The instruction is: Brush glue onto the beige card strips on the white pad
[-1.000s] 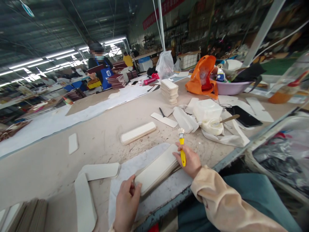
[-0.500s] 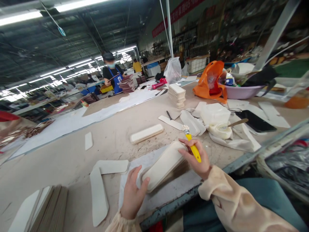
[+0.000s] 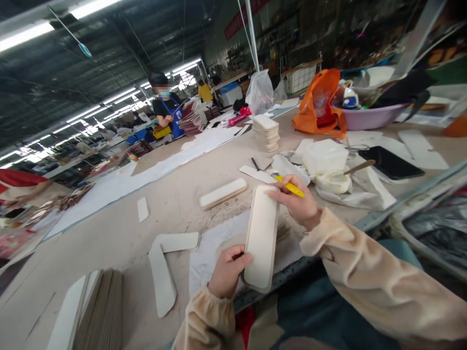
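Note:
Between both hands, raised over the table edge, is a small stack of white round-cornered strips [image 3: 260, 238]. My left hand [image 3: 226, 272] pinches its lower left side, thumb on top. My right hand [image 3: 302, 205] grips the upper right corner and also keeps a yellow-handled brush [image 3: 294, 189] in the same fingers; the brush's bristles are mostly hidden. Beneath the held stack, more strips [image 3: 282, 231] lie partly covered on a white sheet [image 3: 207, 257]. Two loose white strips [image 3: 164, 287] form an angle to the left of my left hand.
A tall strip stack [image 3: 98, 311] stands at lower left, a low one [image 3: 223, 193] ahead, another [image 3: 266, 133] farther back. To the right are a tub of cream paste with a stick [image 3: 339, 182], a black phone [image 3: 392, 163], an orange bag [image 3: 317, 104] and a purple basin [image 3: 372, 116]. A co-worker [image 3: 168, 107] stands beyond.
My left hand has closed on the strips' side. Both hands have lifted and turned them more upright, away from the pile. The brush has tipped from upright to nearly level in my right hand.

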Action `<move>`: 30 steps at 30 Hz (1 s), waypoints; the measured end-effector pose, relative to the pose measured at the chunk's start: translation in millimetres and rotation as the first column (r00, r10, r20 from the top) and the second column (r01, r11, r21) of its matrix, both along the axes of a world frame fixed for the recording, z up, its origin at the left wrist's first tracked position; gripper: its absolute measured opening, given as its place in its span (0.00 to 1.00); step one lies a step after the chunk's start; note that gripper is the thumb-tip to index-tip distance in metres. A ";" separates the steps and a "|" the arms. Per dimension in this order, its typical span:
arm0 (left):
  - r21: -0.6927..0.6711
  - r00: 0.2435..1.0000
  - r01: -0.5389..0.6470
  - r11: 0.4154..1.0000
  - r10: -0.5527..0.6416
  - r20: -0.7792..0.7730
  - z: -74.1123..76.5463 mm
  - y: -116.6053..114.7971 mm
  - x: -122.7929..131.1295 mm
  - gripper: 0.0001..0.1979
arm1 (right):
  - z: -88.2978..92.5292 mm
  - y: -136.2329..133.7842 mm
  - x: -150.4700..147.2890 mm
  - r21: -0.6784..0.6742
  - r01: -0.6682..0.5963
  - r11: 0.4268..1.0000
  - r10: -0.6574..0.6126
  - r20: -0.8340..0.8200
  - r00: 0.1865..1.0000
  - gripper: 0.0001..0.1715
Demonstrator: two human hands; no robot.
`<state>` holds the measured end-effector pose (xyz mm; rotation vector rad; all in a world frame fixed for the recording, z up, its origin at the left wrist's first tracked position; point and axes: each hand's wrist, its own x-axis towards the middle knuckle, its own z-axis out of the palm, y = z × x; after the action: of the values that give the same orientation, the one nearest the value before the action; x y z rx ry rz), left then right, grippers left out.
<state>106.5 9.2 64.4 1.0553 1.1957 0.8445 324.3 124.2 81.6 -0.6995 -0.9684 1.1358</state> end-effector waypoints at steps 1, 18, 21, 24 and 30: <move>-0.019 0.999 -0.032 0.999 0.032 0.030 -2.1 -5.2 4.4 0.14 | -4.4 -0.5 1.1 -0.011 0.013 1.000 -0.013 0.006 1.000 0.28; -0.058 0.985 -0.157 0.986 0.161 0.063 -11.1 -31.9 35.3 0.17 | -12.6 -5.5 12.1 0.021 0.055 0.998 -0.057 0.136 0.989 0.26; -0.113 0.966 -0.187 0.976 0.204 0.161 -1.6 -36.0 45.6 0.17 | -10.0 -7.8 14.0 0.022 0.063 0.998 -0.064 0.103 0.993 0.25; -0.204 0.915 -0.184 0.962 0.243 0.321 5.8 -41.3 55.4 0.20 | -9.5 -7.1 17.3 0.032 0.096 0.995 -0.098 0.062 0.993 0.26; -0.414 0.920 0.096 0.905 0.078 0.385 -1.8 -57.1 58.9 0.28 | -18.4 -1.9 22.2 -0.021 0.066 0.998 -0.065 0.019 0.998 0.28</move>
<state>165.4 -47.9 62.6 0.4990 0.9665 0.7012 346.5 122.3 63.2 -0.7552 -0.9431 1.0858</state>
